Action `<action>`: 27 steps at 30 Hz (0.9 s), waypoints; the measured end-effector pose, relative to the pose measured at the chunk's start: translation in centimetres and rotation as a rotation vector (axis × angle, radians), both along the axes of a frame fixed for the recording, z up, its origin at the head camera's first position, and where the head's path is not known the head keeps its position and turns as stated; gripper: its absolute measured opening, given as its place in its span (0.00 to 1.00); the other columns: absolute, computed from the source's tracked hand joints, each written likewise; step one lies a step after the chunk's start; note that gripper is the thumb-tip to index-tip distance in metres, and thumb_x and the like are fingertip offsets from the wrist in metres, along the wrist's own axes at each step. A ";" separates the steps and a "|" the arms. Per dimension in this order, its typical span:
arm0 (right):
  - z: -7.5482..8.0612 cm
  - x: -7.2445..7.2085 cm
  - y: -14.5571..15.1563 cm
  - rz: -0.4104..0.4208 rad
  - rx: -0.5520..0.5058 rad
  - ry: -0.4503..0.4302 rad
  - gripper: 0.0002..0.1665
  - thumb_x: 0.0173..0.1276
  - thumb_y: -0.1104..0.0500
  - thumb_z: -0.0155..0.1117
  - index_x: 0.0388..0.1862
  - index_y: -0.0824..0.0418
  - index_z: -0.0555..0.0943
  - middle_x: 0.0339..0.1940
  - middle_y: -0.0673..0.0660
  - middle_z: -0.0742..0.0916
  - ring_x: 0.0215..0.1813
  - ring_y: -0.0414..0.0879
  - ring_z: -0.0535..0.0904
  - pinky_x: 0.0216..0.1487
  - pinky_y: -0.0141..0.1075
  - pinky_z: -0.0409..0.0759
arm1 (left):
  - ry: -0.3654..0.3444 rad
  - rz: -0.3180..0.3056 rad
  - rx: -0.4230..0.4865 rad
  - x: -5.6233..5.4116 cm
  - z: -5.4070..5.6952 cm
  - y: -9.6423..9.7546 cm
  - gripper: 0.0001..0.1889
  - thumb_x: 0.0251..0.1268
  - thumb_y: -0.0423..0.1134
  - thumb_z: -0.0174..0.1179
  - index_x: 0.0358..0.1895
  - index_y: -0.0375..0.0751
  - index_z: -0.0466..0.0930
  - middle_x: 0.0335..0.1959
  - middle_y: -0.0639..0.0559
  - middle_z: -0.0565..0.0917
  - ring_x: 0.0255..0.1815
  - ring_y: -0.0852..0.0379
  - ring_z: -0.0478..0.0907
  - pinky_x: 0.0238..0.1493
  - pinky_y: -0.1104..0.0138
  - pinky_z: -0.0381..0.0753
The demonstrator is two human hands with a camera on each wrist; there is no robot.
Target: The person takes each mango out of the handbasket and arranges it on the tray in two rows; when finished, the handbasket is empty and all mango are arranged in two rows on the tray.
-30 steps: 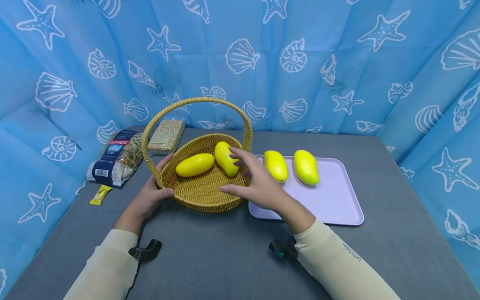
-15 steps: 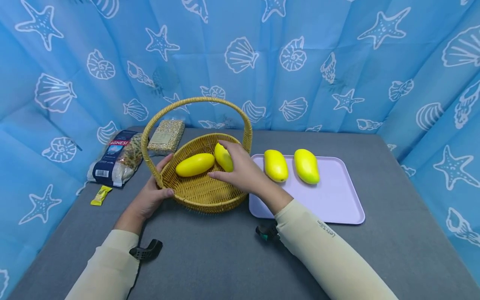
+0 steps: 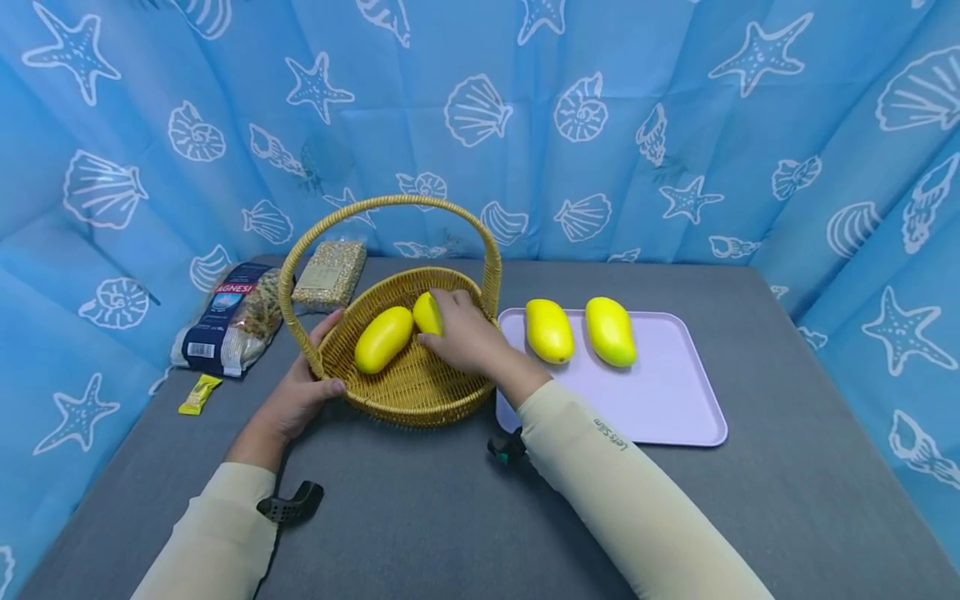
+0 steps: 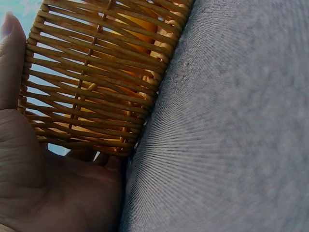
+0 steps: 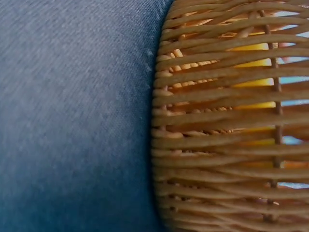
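A woven wicker basket [image 3: 420, 385] with a tall arched handle stands on the grey table, holding two yellow mangoes. My left hand [image 3: 300, 400] holds the basket's left side, thumb at the front rim and fingers round the outer wall; the left wrist view shows this hand [image 4: 63, 188] against the weave [image 4: 91, 96]. Reaching in over the right rim, my right hand [image 3: 467, 333] grips one mango [image 3: 425, 315], partly hidden by the fingers. The other mango [image 3: 384, 340] lies tilted on the left of the basket floor. Only the basket's outer wall [image 5: 217, 125] fills the right wrist view's right half.
To the right, a lilac tray [image 3: 667, 408] bears two more mangoes, a left one [image 3: 550, 332] and a right one [image 3: 611, 332]. Behind on the left lie an Agnesi pasta bag [image 3: 228, 321], a bag of grains [image 3: 330, 275] and a small yellow packet [image 3: 199, 394]. A blue patterned curtain [image 3: 525, 167] hangs behind.
My right hand has moved left into the basket and closed round the right mango, which has shifted left. The left mango has turned to a steeper slant. My left hand keeps its place.
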State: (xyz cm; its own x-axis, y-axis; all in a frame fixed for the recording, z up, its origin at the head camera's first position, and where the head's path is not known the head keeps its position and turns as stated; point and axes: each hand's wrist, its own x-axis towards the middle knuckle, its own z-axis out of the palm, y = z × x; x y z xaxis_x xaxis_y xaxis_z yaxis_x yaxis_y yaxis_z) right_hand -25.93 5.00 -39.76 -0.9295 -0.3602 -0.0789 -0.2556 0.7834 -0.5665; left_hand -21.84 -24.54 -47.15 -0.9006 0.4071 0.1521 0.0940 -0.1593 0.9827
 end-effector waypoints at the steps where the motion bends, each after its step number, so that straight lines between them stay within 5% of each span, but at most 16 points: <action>1: 0.0 -0.1 -0.1 -0.007 0.015 -0.003 0.48 0.83 0.46 0.66 0.91 0.57 0.56 0.82 0.66 0.67 0.74 0.57 0.73 0.70 0.52 0.76 | -0.003 0.002 -0.005 0.0 0.0 0.0 0.53 0.74 0.28 0.69 0.91 0.61 0.47 0.90 0.44 0.46 0.87 0.39 0.48 0.74 0.63 0.70; 8: 0.0 -0.3 -0.4 -0.023 0.021 -0.042 0.47 0.81 0.51 0.71 0.90 0.55 0.59 0.78 0.67 0.71 0.69 0.55 0.76 0.67 0.51 0.77 | -0.005 -0.003 0.000 0.0 0.1 0.2 0.52 0.75 0.29 0.69 0.91 0.62 0.47 0.90 0.43 0.47 0.85 0.40 0.53 0.73 0.60 0.72; 18: 0.0 -0.2 -0.6 -0.005 -0.001 0.000 0.45 0.78 0.57 0.72 0.88 0.58 0.63 0.76 0.67 0.73 0.69 0.56 0.76 0.69 0.50 0.76 | -0.007 -0.012 0.010 -0.2 0.0 0.1 0.52 0.75 0.31 0.71 0.91 0.63 0.47 0.90 0.44 0.45 0.86 0.41 0.48 0.74 0.62 0.70; 27: 0.8 0.9 0.2 -0.004 -0.132 0.037 0.47 0.77 0.56 0.74 0.89 0.53 0.63 0.76 0.63 0.73 0.69 0.54 0.75 0.67 0.51 0.76 | 0.023 -0.023 0.008 0.0 -0.2 -0.2 0.51 0.76 0.29 0.68 0.91 0.61 0.46 0.90 0.43 0.46 0.86 0.40 0.50 0.75 0.62 0.69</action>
State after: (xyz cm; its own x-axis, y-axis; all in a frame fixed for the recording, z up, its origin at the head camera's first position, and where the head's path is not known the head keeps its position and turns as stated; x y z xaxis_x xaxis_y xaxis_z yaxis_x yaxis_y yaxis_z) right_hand -25.00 5.17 -38.99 -0.9325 -0.3611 0.0031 -0.2747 0.7038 -0.6552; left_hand -21.81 -24.72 -47.39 -0.8872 0.4264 0.1762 0.1131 -0.1692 0.9791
